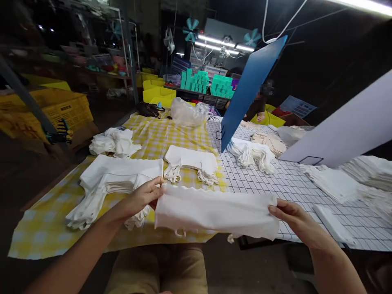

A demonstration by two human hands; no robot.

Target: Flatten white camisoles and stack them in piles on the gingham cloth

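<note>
Both my hands hold a white cloth garment (216,210) stretched wide above the table's front edge. My left hand (151,192) pinches its upper left corner, thumb on top. At the upper right end, my right hand (283,210) grips it between thumb and fingers. Small white loops hang below its lower edge. Behind my left forearm lies a stack of white garments (122,166) with bunched straps toward me. A smaller stack of white strapped garments (191,157) is just beyond the held one.
A yellow checked cloth (153,130) covers the table's left side; a white grid cloth (241,181) covers the right. Blue (254,85) and white upright panels (343,122) divide the right side. A crumpled white pile (113,142) sits left. Another person's hand (260,117) shows beyond the blue panel.
</note>
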